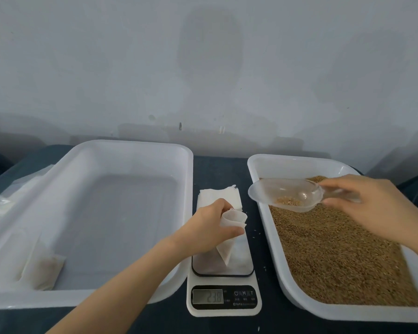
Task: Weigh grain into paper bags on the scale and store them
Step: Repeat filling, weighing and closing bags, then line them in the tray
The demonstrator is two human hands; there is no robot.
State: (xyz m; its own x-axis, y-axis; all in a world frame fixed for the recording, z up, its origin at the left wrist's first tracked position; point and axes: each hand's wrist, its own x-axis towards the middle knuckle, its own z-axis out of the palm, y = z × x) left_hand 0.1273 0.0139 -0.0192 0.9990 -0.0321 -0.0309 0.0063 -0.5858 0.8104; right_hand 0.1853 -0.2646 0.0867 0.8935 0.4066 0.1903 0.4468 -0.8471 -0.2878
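Observation:
My left hand [211,224] grips a small white paper bag [229,239] by its open mouth, its lower corner resting on the scale [223,297] platform. The display shows digits. My right hand [369,208] holds the handle of a clear plastic scoop [285,194], held over the left edge of the right tray [268,227]; a little brown grain lies in the scoop. That tray is filled with brown grain [336,256]. A filled bag [42,271] lies in the near left corner of the big white tray [121,150].
A stack of empty white paper bags [217,196] lies just behind the scale. A clear plastic wrapper [7,198] sits left of the big tray. A few loose grains dot the dark tabletop [217,167]. A grey wall stands right behind the table.

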